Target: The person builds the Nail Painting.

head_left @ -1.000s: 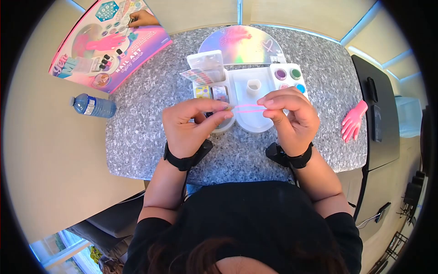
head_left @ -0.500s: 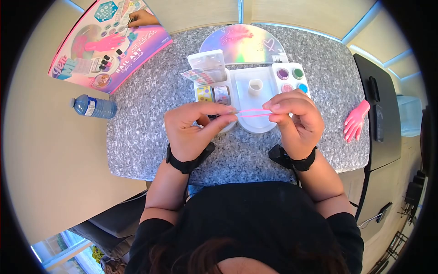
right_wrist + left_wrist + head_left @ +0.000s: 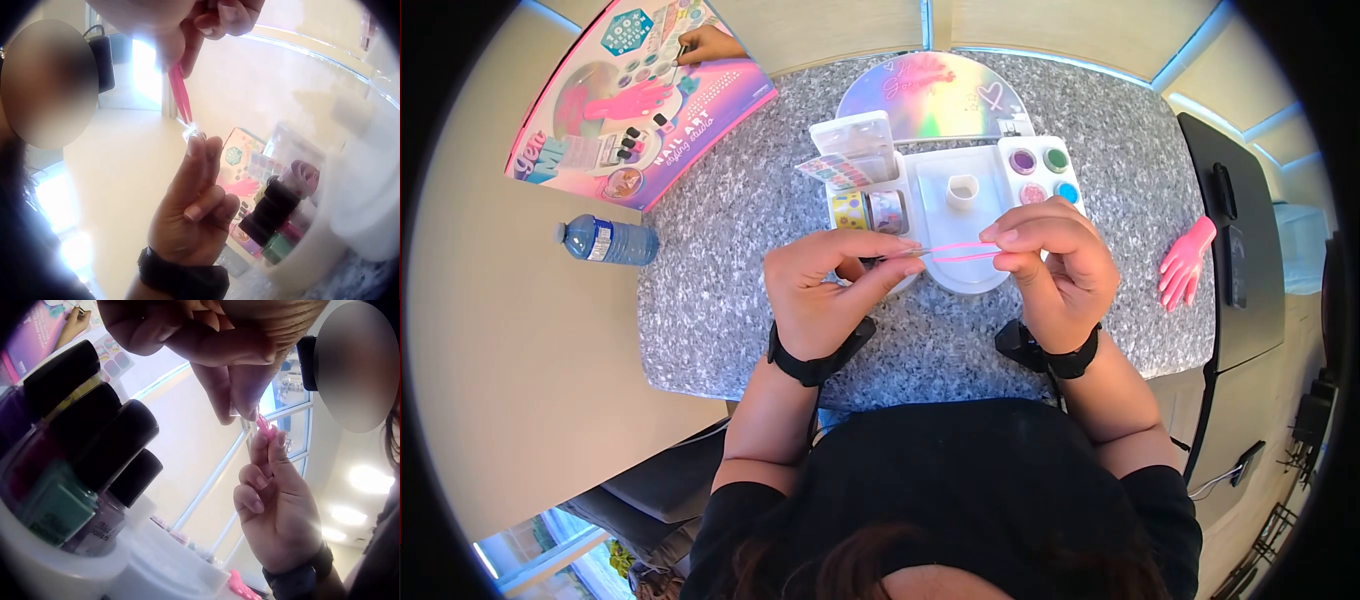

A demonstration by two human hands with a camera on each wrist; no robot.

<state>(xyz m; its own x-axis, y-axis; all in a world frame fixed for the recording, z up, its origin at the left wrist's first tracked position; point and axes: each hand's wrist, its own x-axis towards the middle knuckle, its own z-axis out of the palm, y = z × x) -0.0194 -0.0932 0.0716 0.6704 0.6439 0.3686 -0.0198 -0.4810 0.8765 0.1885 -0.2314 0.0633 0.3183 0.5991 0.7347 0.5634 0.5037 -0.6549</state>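
In front of the body, the right hand (image 3: 1055,265) pinches pink tweezers (image 3: 965,247) between thumb and fingers. Their two prongs point left and draw together at the fingertips of the left hand (image 3: 812,292). Between thumb and forefinger, the left hand pinches a small whitish, shiny piece (image 3: 190,131); its kind is too small to tell. The tweezers' tips come right up to this piece in the right wrist view. Beneath both hands stands a white nail-art station (image 3: 930,185), its front left part hidden by the left hand.
Nail polish bottles (image 3: 59,503) sit at the station's left, by patterned rolls (image 3: 850,209) and a sticker sheet (image 3: 832,170). Pots of colour (image 3: 1056,160) are at its right. A water bottle (image 3: 608,240), printed box (image 3: 640,100) and pink model hand (image 3: 1187,262) lie farther out.
Both hands have shifted slightly right and down in the head view. The tweezers' prongs stood wider apart half a second ago and now converge at the left fingertips.
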